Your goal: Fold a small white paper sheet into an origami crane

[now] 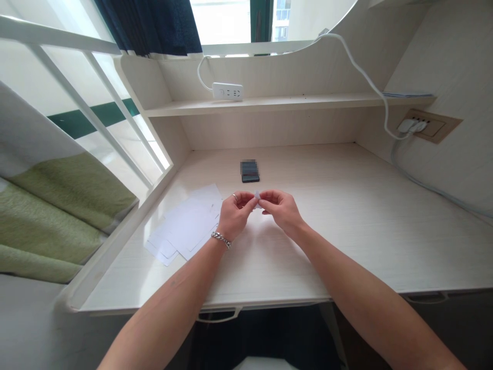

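Pinched between the fingertips of both your hands, the small white piece [257,195] was held a little above the desk [346,226], roughly over its middle and straight in front of you. Your left hand [235,213] closed on it from the left with thumb and forefinger, the other fingers curled in. Your right hand [279,208] met it from the right in the same way, so the two sets of fingertips all but touched across it. Both grips were together on the piece and neither hand was free. What the piece was I could not tell: it was tiny and mostly covered by your fingers.

I judged that you were in the middle of fine two-handed work at the fingertips, not carrying the piece or setting it down. The loose white sheets [188,226] lay fanned on the desk just left of your left wrist, untouched. The small dark flat object [250,172] lay beyond your hands, near them but apart. The power strip [227,91] sat on the shelf behind, well away.

With so little to hold, a further move called for light, even pressure, one hand steadying while the other acted, and hands low over the desk so that a slip would not send the piece far
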A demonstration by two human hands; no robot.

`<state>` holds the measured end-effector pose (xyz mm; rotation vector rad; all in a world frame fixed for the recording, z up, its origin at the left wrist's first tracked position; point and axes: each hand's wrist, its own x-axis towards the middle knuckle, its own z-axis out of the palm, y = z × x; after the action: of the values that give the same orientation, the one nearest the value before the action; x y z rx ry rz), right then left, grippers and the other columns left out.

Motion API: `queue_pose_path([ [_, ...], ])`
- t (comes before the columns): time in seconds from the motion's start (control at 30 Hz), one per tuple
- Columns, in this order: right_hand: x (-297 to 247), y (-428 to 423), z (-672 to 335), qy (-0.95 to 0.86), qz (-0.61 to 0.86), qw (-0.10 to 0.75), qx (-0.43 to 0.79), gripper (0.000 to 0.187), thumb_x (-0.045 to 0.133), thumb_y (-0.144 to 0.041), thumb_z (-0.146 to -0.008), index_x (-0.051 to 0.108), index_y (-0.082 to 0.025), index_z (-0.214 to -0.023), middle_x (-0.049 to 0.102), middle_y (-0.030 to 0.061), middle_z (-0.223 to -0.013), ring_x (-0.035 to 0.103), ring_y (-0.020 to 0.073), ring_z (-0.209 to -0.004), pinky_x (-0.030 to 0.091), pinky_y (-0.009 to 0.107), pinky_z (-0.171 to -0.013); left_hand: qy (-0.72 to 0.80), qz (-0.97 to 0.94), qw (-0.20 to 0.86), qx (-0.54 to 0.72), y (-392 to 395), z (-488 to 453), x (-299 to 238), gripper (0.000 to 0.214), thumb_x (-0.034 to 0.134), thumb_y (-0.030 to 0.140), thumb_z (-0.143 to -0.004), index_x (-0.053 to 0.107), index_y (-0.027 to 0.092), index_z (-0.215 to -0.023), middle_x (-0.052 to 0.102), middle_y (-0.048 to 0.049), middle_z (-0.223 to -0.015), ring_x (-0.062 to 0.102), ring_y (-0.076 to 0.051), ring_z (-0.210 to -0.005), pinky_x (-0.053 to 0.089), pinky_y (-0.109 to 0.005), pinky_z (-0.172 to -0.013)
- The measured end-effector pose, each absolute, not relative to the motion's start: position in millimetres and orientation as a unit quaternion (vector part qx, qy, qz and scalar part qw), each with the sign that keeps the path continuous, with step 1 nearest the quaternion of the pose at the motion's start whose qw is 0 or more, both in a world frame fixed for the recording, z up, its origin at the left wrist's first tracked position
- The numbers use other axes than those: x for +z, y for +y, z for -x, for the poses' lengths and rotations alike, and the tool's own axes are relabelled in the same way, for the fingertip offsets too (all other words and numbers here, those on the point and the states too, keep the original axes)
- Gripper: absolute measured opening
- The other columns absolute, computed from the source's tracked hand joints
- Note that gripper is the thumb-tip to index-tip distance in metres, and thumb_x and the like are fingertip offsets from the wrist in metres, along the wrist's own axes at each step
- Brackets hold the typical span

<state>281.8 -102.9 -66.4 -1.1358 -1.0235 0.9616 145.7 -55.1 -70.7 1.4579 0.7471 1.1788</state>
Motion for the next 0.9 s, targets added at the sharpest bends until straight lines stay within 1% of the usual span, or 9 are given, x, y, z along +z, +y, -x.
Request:
queue_pose_path([
  [0.33,-58.1,-107.8,-280.1,-0.379,0.491,0.634,0.462,0.028,0.079,-0.031,-0.058,0.074,-0.019,-0.083,0.073,0.0051,-0.083,0.065,0.0182,-0.078,0.048,0.033,-0.074,0.303,-0.607,0.541,0.498,-53.5,-145.5,-75.6,0.030,0.079,0.035,-0.068,0.070,0.014,-0.088,0.071,-0.0053,-0.080,0.064,-0.014,-0.069,0.053,-0.028,-0.069],
  [0.53,-58.7,-107.1,-279.9,-0.360,0.486,0.636,0.479,0.028,0.080,-0.030,-0.057,0.074,-0.020,-0.082,0.073,0.0049,-0.083,0.065,0.0180,-0.079,0.048,0.034,-0.077,0.305,-0.603,0.547,0.495,-54.6,-145.8,-74.6,0.032,0.079,0.034,-0.069,0.073,0.015,-0.094,0.073,-0.0066,-0.084,0.064,-0.014,-0.071,0.053,-0.029,-0.070],
  [0.63,-59.8,-106.7,-280.2,-0.359,0.485,0.634,0.482,0.028,0.080,-0.030,-0.057,0.074,-0.020,-0.082,0.073,0.0048,-0.082,0.065,0.0181,-0.079,0.048,0.035,-0.078,0.309,-0.596,0.552,0.494,-54.7,-147.1,-74.9,0.035,0.079,0.034,-0.068,0.073,0.015,-0.097,0.074,-0.0074,-0.086,0.065,-0.015,-0.073,0.053,-0.031,-0.072],
  [0.77,-59.3,-106.8,-280.2,-0.360,0.478,0.639,0.484,0.029,0.081,-0.031,-0.058,0.073,-0.020,-0.084,0.072,0.0048,-0.083,0.065,0.0181,-0.080,0.048,0.034,-0.077,0.304,-0.584,0.560,0.503,-55.0,-148.6,-76.1,0.035,0.080,0.032,-0.066,0.072,0.016,-0.096,0.073,-0.0077,-0.091,0.066,-0.016,-0.078,0.053,-0.032,-0.075],
  [0.9,-58.4,-106.4,-280.2,-0.352,0.476,0.654,0.471,0.031,0.081,-0.035,-0.058,0.070,-0.020,-0.083,0.070,0.0039,-0.083,0.063,0.0167,-0.077,0.048,0.032,-0.072,0.304,-0.606,0.534,0.506,-56.0,-148.4,-76.2,0.036,0.081,0.031,-0.066,0.070,0.017,-0.097,0.069,-0.0049,-0.086,0.065,-0.015,-0.073,0.053,-0.030,-0.070],
])
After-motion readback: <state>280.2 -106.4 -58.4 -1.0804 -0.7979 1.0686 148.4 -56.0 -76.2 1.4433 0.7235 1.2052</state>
